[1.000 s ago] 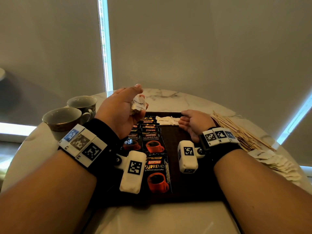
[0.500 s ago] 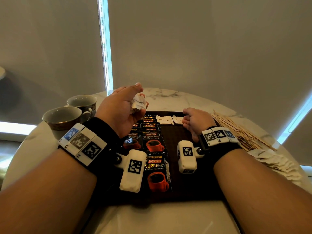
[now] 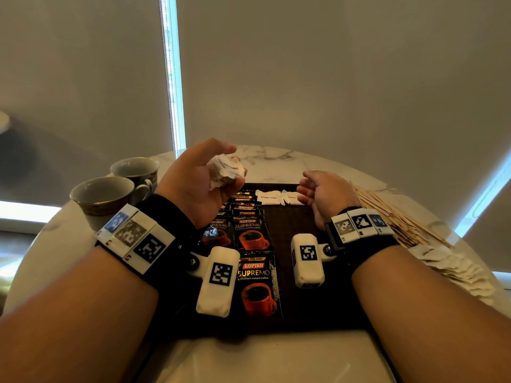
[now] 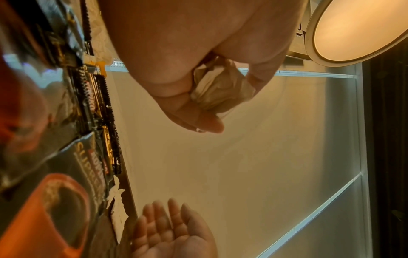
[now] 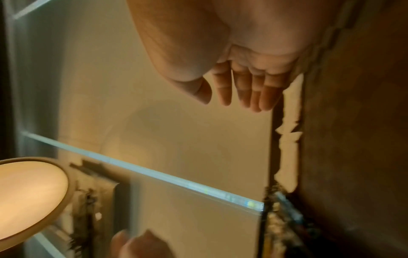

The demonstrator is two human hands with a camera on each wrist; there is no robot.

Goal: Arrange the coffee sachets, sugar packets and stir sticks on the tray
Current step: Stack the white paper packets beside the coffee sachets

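A dark wooden tray lies on the marble table. Black coffee sachets run in overlapping rows down its left half. Two white sugar packets lie side by side at its far edge. My left hand is raised above the tray's far left and holds a bunch of white sugar packets in its curled fingers. My right hand hovers empty with straight fingers just right of the laid packets.
Two cups stand on the table left of the tray. A pile of wooden stir sticks lies to the right, with a heap of loose sugar packets nearer me. A grey blind hangs behind the table.
My right hand has lifted off the sugar packets and opened its fingers; a second packet now lies beside the first. My left hand has turned slightly, still holding its bunch.
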